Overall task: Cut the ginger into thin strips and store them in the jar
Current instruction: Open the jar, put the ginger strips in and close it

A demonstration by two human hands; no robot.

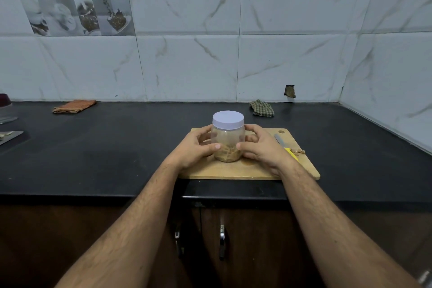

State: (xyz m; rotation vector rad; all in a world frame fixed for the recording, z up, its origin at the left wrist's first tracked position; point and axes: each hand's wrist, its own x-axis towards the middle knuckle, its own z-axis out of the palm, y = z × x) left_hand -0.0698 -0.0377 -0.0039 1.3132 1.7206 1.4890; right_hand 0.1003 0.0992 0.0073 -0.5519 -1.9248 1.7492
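Closing stage of the ginger job, by the look of it: clear plastic jar [228,141] standing upright on the wooden cutting board [233,169], white lid [228,119] seated on top, though whether screwed tight cannot be told. Left hand [197,147] at the jar's 9 o'clock and right hand [261,147] at its 3 o'clock, fingers of both curled round the clear wall, thumbs meeting low on the near face, gripping the jar between them. Inside, a shallow heap of pale ginger strips [228,153] across the bottom, the upper part of the jar holding nothing visible. Cutting apparently over: knife [284,144] with yellow handle lying flat on the board at the jar's 3 o'clock, just beyond the right hand, and a few ginger scraps [300,152] near the board's right edge. Next move, on this evidence, either a final twist of the lid or a lift clear of the board, calling for an even squeeze from both sides, the wall being smooth. On the black counter [117,147], a folded orange cloth [74,106] at 10 o'clock and a green checked cloth [261,108] at 1 o'clock
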